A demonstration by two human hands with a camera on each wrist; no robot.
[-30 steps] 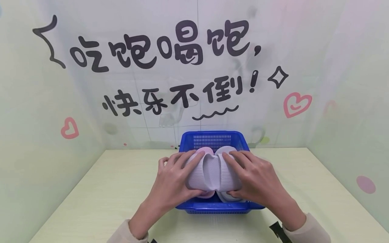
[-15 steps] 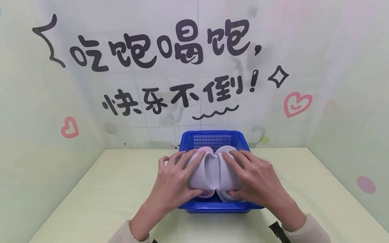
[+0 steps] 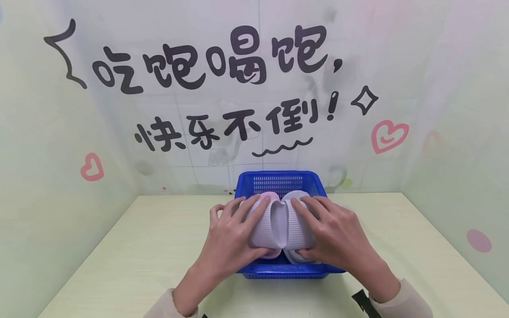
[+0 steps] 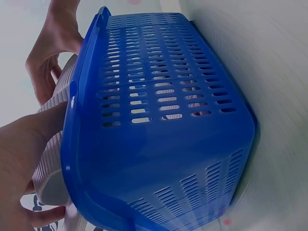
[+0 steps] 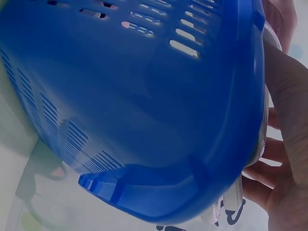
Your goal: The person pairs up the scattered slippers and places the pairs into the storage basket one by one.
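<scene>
Both hands hold a pair of pale lilac slippers with ribbed straps over the blue basket [image 3: 284, 270]. My left hand [image 3: 229, 238] grips the left slipper [image 3: 263, 232], fingers over its top and thumb at the near side. In the same way, my right hand [image 3: 338, 229] grips the right slipper [image 3: 299, 232]. The two slippers stand close side by side, a narrow opening showing between their straps. Beneath them in the basket lie a pink slipper [image 3: 271, 195] and a pale grey one [image 3: 297, 194], mostly hidden. In the left wrist view, fingers curl round the ribbed strap [image 4: 48, 156] at the basket's rim.
The basket has slotted walls and stands on a pale wooden table [image 3: 159, 238] near the back wall [image 3: 199, 176]. Printed black lettering and hearts mark that wall. A dark strap [image 3: 366, 304] hangs near the right sleeve [image 3: 405, 300].
My left hand has shifted slightly to the right with its slipper, and the opening between the two straps has narrowed. The right hand and the basket have stayed in place.
</scene>
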